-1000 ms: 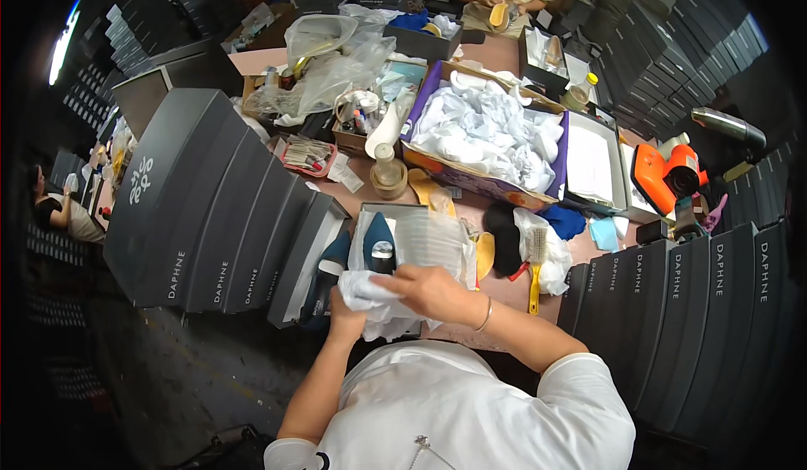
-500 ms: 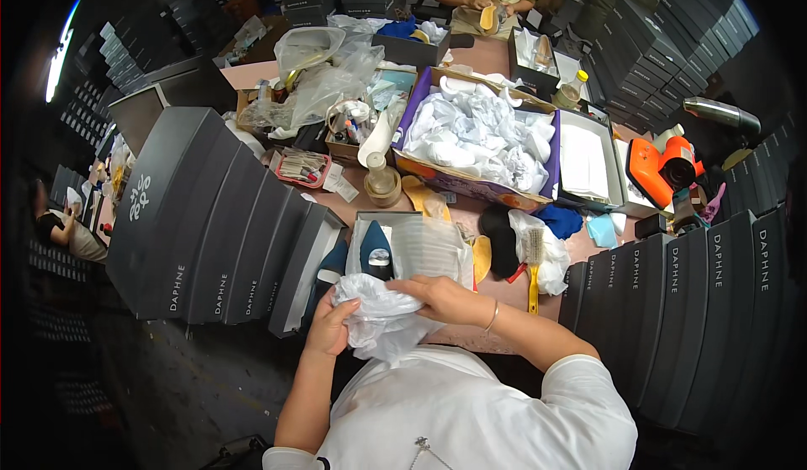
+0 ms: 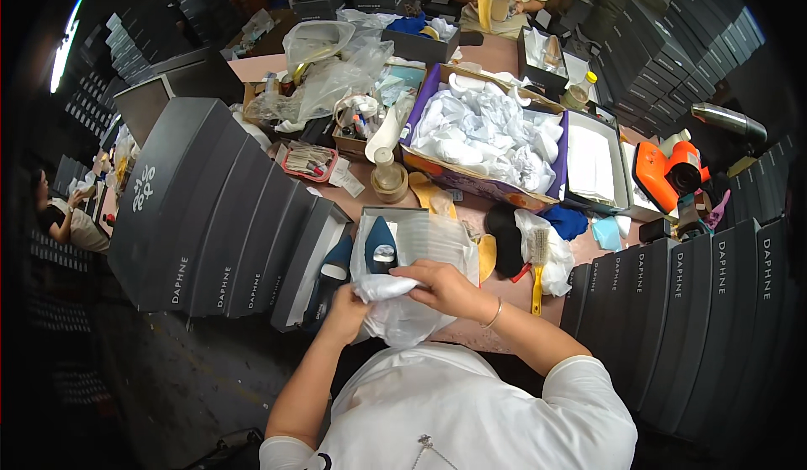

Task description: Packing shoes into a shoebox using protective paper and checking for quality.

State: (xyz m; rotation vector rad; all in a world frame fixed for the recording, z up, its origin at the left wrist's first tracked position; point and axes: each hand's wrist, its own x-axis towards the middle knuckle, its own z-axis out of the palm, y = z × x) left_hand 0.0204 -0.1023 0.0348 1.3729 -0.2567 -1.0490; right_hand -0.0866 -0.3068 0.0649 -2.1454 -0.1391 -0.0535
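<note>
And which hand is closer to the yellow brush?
Right. The right hand is left of the yellow brush, not touching it; the left hand is farther left, at the white wrapping's left end.

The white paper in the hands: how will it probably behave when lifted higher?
The white paper is probably floppy: its lower part hangs in folds. It seems light, because it looks thin. Bunched between the left hand and right hand, it would likely crumple easily.

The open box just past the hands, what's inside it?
A blue pointed shoe shows in the box, white wrapping beside it. The right hand and white bundle cover the near end, so anything under them is hidden.
</note>
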